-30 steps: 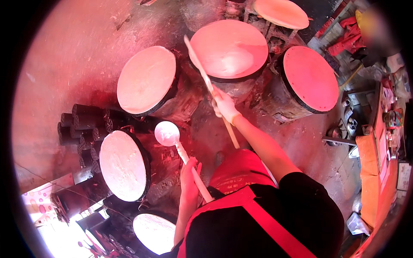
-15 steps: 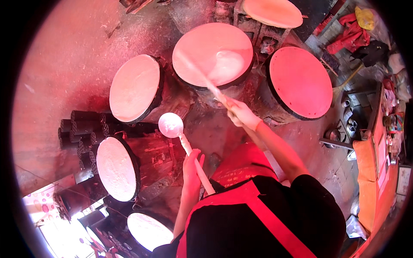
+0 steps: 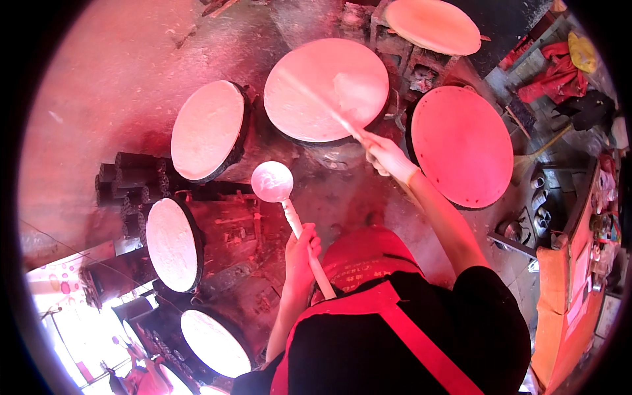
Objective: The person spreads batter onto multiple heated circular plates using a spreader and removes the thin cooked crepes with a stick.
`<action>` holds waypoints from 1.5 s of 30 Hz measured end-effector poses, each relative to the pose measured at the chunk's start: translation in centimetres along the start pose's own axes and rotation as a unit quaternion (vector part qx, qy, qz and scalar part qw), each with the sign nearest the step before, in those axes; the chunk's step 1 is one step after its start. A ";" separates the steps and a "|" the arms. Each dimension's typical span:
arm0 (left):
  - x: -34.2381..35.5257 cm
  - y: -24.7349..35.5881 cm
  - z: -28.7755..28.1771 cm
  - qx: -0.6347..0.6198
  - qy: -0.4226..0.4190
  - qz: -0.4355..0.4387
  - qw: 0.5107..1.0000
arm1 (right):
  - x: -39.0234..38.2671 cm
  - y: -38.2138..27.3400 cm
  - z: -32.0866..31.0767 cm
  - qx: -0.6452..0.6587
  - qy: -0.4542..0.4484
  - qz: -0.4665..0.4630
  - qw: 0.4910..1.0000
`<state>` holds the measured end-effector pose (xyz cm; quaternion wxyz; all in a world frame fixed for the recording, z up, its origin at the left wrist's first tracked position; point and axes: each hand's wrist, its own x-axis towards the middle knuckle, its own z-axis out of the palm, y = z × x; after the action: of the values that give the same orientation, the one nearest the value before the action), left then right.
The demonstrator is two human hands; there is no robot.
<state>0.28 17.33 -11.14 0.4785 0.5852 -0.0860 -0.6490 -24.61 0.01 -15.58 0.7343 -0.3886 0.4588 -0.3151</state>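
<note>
My left hand (image 3: 303, 251) is wrapped round the pale handle of a long ladle (image 3: 272, 182). The ladle's round bowl is up, coated with or holding pale batter, in the gap between the griddles. My right hand (image 3: 388, 157) grips a long, pale, flat stick like a batter spreader (image 3: 316, 102). This reaches far and leftward over the middle round griddle (image 3: 283, 115), blurred along its length. A pale layer covers that griddle, with a lighter, uneven patch (image 3: 359, 90) right of the stick. Whether the stick touches the layer cannot be told.
Other round griddles stand around me: one at right (image 3: 464, 148), one at left (image 3: 207, 130), and more at lower left (image 3: 172, 245). A pale disc (image 3: 433, 25) rests on blocks at the back. Dark cylindrical briquettes (image 3: 135, 179) are stacked at left. A red barrel (image 3: 372, 253) stands before me.
My right hand and the stick have moved slightly right and nearer. The ladle has shifted a little up and right. The patch on the middle griddle has changed shape; the whole view has shifted slightly.
</note>
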 end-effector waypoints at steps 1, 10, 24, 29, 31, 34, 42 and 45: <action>0.0 0.3 -0.1 0.006 -0.009 -0.004 1.000 | -0.4 0.7 -0.4 0.023 0.019 -0.014 0.999; 2.0 4.1 1.4 0.018 -0.070 -0.035 0.997 | 0.2 3.3 -1.1 0.099 0.191 -0.076 0.974; 14.3 7.2 6.9 0.141 -0.118 0.014 0.983 | -3.1 7.6 -5.5 0.025 0.253 -0.150 0.956; 16.2 5.3 10.9 0.056 -0.136 -0.070 0.987 | -5.1 6.6 -0.8 0.101 0.151 -0.026 0.983; 16.9 5.4 10.6 -0.019 -0.206 -0.090 0.974 | -5.7 6.3 0.3 0.115 0.112 -0.021 0.987; 17.7 10.8 6.9 -0.301 -0.355 -0.500 0.730 | -7.6 4.0 1.4 0.082 0.100 -0.051 0.990; 8.0 13.6 3.3 -0.181 -0.270 -0.427 0.844 | -4.6 8.0 -3.4 -0.261 0.410 -0.238 0.841; 7.7 13.7 0.7 -0.198 -0.233 -0.464 0.831 | -8.5 12.5 2.8 -0.305 0.361 -0.141 0.870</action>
<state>7.93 4.26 -6.92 0.1925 0.2801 0.2174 -0.9150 -23.95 13.99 -21.91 0.3106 -0.5127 0.7055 -0.3780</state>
